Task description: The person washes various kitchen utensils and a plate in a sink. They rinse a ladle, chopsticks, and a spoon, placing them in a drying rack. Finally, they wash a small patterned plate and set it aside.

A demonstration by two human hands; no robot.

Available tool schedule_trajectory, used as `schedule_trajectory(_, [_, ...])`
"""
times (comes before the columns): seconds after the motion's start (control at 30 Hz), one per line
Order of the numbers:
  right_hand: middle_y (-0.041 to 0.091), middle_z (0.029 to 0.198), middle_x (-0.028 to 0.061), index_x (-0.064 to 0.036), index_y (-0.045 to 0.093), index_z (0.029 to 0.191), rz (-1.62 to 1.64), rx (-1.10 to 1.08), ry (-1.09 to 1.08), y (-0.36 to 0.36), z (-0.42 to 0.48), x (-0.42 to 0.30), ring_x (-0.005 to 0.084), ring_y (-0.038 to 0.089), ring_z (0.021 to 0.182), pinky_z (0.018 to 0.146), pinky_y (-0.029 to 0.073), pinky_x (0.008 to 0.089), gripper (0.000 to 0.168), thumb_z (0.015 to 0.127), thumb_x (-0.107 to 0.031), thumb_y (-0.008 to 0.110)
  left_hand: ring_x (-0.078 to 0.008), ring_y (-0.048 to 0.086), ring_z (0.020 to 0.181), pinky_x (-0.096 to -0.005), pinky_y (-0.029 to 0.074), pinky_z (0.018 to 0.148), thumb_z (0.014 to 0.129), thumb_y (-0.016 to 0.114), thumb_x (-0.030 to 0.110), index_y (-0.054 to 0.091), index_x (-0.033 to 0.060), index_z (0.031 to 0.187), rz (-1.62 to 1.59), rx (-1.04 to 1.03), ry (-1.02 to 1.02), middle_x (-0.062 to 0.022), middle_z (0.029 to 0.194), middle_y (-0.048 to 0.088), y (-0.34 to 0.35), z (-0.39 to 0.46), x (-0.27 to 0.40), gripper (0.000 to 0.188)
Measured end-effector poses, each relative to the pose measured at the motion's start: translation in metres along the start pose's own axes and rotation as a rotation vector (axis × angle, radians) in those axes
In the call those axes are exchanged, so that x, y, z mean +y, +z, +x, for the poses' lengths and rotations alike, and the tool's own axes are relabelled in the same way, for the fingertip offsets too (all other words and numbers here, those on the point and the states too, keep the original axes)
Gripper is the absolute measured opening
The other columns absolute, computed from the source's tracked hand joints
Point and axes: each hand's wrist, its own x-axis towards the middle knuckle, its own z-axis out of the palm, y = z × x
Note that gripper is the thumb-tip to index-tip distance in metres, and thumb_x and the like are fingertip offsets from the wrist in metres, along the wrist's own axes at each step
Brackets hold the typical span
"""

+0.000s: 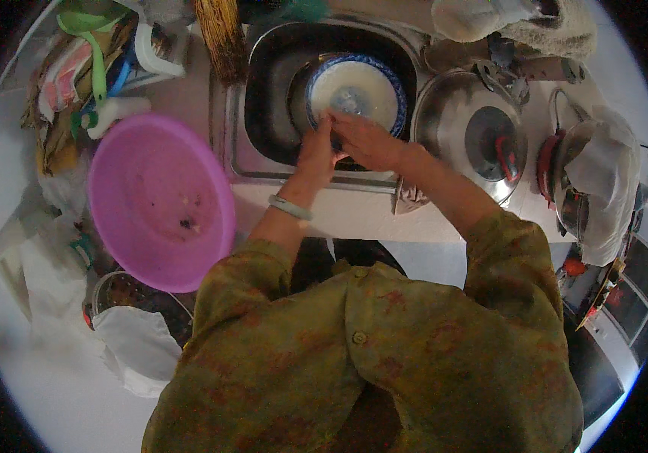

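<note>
A white bowl with a blue patterned rim (380, 96) sits in the metal sink (264, 102), with some liquid showing in its bottom. Behind its left side, the dark edge of another dish (297, 93) shows. My left hand (317, 152), with a pale bangle above the wrist, is at the bowl's near rim. Against it, my right hand (366, 142) crosses the rim from the right, and the fingers of both hands meet there. The hands hide that part of the rim, so whether they grip it or a small thing between them cannot be told.
A pink plastic basin (160, 170) with dark bits inside stands left of the sink. A bundled-bristle brush (221, 39) leans at the sink's back left corner. To the right are a large metal pot lid (443, 113) and a brown cloth (410, 197). A green ladle (97, 62) lies far left.
</note>
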Motion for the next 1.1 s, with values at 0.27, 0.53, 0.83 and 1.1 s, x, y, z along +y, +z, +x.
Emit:
schedule_trajectory(0.27, [0.039,0.126,0.0181,-0.007,0.045,0.12,-0.63,0.145,0.045,-0.003,-0.001,0.028,0.0352,0.044,0.112,0.092,0.038,0.0425,0.04,0.082,-0.017,0.051,-0.0315,0.044,0.116,-0.0512,0.041,0.092,0.091,0.045,0.033,0.035,0.0052,0.127,-0.106,-0.053,0.063,-0.0121,0.127,0.044,0.01,-0.01,-0.009,0.047])
schedule_trajectory(0.53, [0.051,0.112,0.0187,0.002,0.049,0.111,-0.321,-0.226,0.272,0.018,-0.021,-0.011,0.0347,0.049,0.104,0.084,0.044,0.0396,0.034,0.081,-0.015,0.048,-0.0256,0.054,0.099,-0.0384,0.051,0.074,0.091,0.045,0.037,0.04,0.0049,0.121,0.079,0.08,-0.014,-0.01,0.117,0.05,0.002,-0.012,0.0,0.045])
schedule_trajectory(0.83, [0.053,0.108,0.0194,0.0,0.054,0.104,-0.191,0.053,0.163,0.028,0.019,0.03,0.0333,0.053,0.098,0.081,0.045,0.0392,0.027,0.079,-0.009,0.048,-0.0273,0.05,0.108,-0.0436,0.047,0.084,0.091,0.041,0.028,0.038,0.0039,0.124,-0.025,-0.056,-0.05,-0.0134,0.12,0.047,0.011,-0.02,0.012,0.041])
schedule_trajectory(1.1, [0.059,0.095,0.0191,-0.002,0.057,0.096,-0.003,0.567,0.433,-0.007,0.011,0.041,0.0368,0.057,0.086,0.073,0.046,0.0411,0.02,0.084,-0.016,0.048,-0.0306,0.049,0.109,-0.0467,0.049,0.083,0.083,0.044,0.009,0.041,-0.0016,0.119,-0.021,0.027,-0.112,-0.0161,0.121,0.046,-0.001,-0.009,0.007,0.038])
